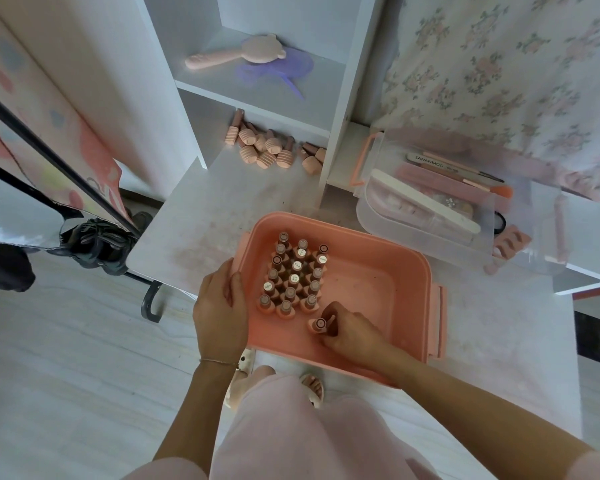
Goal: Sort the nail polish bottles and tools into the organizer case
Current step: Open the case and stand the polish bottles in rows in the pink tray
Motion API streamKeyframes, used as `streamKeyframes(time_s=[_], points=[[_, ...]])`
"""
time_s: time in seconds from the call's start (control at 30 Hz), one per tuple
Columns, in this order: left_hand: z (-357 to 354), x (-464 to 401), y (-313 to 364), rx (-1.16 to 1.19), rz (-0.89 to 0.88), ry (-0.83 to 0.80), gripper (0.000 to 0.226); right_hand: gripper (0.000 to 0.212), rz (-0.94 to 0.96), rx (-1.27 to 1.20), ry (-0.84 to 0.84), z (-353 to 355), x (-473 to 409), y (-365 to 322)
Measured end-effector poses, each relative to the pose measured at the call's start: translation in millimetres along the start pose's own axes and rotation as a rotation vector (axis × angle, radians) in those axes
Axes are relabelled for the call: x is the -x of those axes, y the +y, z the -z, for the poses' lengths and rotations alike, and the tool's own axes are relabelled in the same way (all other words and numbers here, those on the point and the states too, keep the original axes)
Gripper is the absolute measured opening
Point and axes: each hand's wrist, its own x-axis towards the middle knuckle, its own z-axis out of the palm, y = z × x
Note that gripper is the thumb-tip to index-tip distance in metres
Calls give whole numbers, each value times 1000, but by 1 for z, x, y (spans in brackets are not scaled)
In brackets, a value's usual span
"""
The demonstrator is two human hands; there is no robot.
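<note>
Head view: bottle going into pink case

Right hand (343,332) near, fingers pinched on a nail polish bottle (318,325), upright in the pink organizer case (378,282) on the tabletop (194,220). Left hand (219,306) grips the case's left rim, fingers curled over it. Standing bottles (293,277) fill the case's left part. Far right: clear tool tray (426,202). Far: loose bottles (267,148) lying on the shelf (291,129).

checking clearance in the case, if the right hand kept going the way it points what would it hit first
The right hand, pinching a pink nail polish bottle, points up-left; it would probably first meet the nearest upright bottle in the packed rows inside the pink plastic case, though depth is unclear.
</note>
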Motion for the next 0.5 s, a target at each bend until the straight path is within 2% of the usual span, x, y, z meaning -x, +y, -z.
streamKeyframes(time_s=[0.13, 0.4, 0.5], points=[[0, 0, 0, 0, -6, 5, 30, 16, -6, -239, -23, -3, 0, -4], [-1, 0, 0, 4, -6, 20, 30, 14, -139, -616, -26, -11, -6, -13], [-1, 0, -1, -3, -13, 27, 30, 16, -174, -679, -8, -13, -8, -14]])
